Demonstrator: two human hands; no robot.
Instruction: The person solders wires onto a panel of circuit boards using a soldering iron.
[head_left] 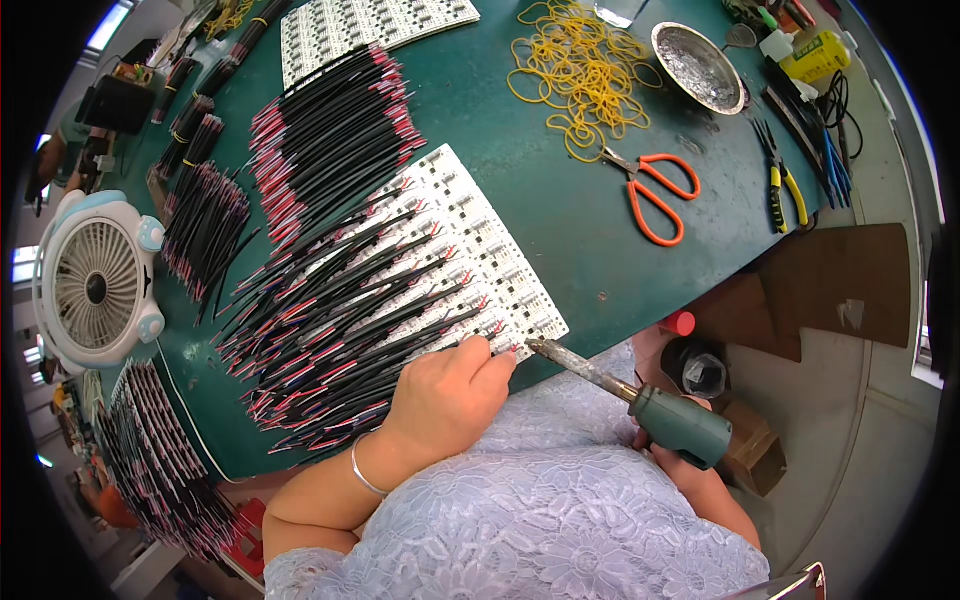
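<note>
My left hand, with a bangle on its wrist, is closed in a pinch at the near corner of a white circuit board panel. Its fingertips hold the thin red end of a wire against the board. My right hand, mostly hidden behind the green handle, grips a soldering iron. The iron's tip reaches the board's edge just right of my left fingertips. Rows of black-sleeved wires with red and white ends lie across the panel, several joined to it.
Beyond are a wire pile, more panels, yellow rubber bands, a metal bowl, orange-handled scissors and pliers. A fan stands left, near another wire bundle. The green table's edge runs beside me.
</note>
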